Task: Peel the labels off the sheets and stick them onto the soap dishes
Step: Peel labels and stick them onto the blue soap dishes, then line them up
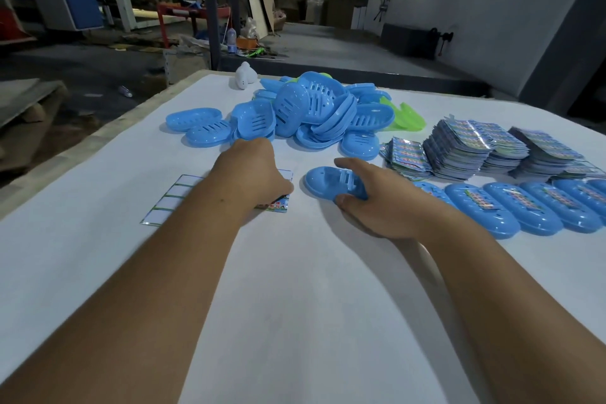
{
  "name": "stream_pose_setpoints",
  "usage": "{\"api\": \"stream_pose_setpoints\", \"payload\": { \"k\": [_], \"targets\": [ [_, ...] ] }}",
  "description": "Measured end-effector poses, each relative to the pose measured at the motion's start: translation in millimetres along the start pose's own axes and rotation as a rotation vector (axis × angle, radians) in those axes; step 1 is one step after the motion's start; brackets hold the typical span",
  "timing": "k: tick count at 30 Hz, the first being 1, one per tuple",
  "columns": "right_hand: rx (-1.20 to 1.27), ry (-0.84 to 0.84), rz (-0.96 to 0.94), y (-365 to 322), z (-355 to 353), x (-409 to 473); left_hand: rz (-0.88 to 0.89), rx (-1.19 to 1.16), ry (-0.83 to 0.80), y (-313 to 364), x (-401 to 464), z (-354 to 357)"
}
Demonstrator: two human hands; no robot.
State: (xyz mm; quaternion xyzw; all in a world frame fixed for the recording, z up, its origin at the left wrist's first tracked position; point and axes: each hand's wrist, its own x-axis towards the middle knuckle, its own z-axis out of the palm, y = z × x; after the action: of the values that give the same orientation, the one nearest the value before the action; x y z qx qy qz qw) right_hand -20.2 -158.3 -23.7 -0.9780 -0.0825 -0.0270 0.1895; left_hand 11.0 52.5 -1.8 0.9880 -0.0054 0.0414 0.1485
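White covering spreads over the counter [295, 272], with a dim workshop floor and walls filling the top of the frame. At upper centre lies a heap of blue soap dishes [308, 111], a few green ones [406, 118] at its right edge. Stacks of printed label sheets [475, 147] sit at right, and below them, at the right edge, a row of labelled dishes [518, 210] lies side by side. The left hand [255, 170], at centre, rests on a label sheet [177, 197] whose blank cells show to its left; its fingers are curled over a printed label [278, 207], though its grip on that cannot be told. The right hand [377, 203] has its grip clamped around a single blue dish [328, 184], just right of the sheet.
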Motion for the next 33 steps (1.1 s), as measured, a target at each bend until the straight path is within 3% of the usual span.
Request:
{"api": "stream_pose_setpoints", "payload": {
  "k": [10, 13, 16, 20, 33],
  "targets": [
    [0.007, -0.002, -0.008, -5, -1, -4, -0.056, -0.304, 0.024, -2, 11, 0],
    [0.078, 0.094, -0.050, -7, -2, -4, -0.029, -0.480, 0.082, 1, 14, 1],
    [0.272, 0.280, -0.081, -12, -2, -2, 0.055, -0.766, 0.133, 6, 13, -2],
    [0.710, 0.272, -0.071, -18, -3, -1, 0.129, -1.055, 0.030, 17, 5, -2],
    [0.789, 0.410, 0.041, -14, -10, 3, 0.168, -0.993, 0.043, 23, 2, 0]
  ]
}}
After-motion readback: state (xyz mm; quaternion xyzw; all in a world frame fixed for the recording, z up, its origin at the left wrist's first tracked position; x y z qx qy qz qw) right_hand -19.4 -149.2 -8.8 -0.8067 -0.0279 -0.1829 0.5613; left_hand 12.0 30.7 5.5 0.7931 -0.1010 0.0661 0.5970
